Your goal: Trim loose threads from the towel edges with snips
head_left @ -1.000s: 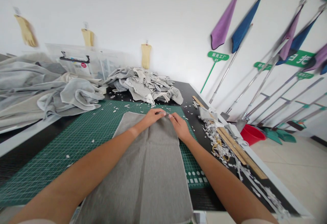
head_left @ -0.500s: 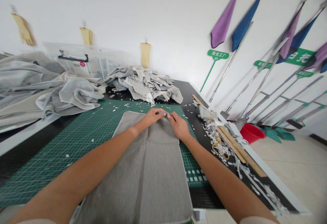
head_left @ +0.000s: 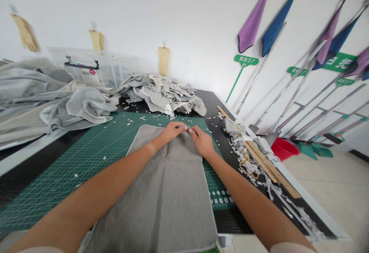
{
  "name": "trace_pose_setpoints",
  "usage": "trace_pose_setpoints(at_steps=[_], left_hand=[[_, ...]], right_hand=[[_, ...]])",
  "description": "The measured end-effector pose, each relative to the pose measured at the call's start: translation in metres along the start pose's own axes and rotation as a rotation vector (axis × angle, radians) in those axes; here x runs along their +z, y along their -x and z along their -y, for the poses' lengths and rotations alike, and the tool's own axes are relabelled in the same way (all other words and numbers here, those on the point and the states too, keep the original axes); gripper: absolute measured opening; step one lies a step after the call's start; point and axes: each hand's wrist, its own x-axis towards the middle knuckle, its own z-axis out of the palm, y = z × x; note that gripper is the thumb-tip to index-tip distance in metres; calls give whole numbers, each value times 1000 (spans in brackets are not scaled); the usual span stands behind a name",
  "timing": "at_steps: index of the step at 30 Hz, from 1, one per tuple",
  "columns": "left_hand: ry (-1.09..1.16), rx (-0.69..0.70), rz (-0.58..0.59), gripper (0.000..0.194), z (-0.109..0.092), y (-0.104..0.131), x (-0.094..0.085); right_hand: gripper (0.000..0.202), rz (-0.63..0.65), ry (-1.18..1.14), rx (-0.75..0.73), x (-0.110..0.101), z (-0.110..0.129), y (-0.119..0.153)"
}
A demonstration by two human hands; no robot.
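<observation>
A grey cloth (head_left: 181, 191) with a pale stitched edge lies spread over the green cutting mat (head_left: 112, 137), a lengthwise crease down its middle. At its far edge my left hand (head_left: 175, 130) pinches the fabric between thumb and fingers. Close beside it, on the right, my right hand (head_left: 201, 139) grips the same edge near the far right corner. The edge is lifted a little and bunched between the two hands. Fingertips partly hide the gripped bit of cloth. The near end of the cloth reaches past the front edge of the table.
Heaped grey fabric (head_left: 57, 99) lies at the left, with a pile of offcuts (head_left: 164, 93) at the back. A clear plastic box (head_left: 83, 66) stands behind. Wooden rulers (head_left: 272, 168) and white scraps (head_left: 245, 155) run along the right edge. A red bucket (head_left: 284, 149) is on the floor.
Almost nothing differs. Both hands keep their hold at the far edge, and the cloth lies as before; the view has shifted very slightly.
</observation>
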Motion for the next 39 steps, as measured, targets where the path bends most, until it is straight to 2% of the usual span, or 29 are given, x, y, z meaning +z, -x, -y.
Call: trace_pose_setpoints(at_steps=[19, 28, 32, 36, 39], left_hand=[[-21, -39, 15, 38, -1, 2, 0], [-16, -49, 22, 36, 0, 2, 1], [-68, -36, 26, 34, -1, 2, 2], [-249, 47, -59, 27, -16, 4, 2], [-379, 110, -163, 39, -39, 4, 0]], right_hand=[[41, 1, 101, -22, 0, 1, 1], [42, -17, 84, -83, 2, 0, 1], [43, -43, 4, -53, 5, -3, -2], [45, -98, -133, 4, 6, -9, -6], [47, -148, -200, 44, 5, -12, -9]])
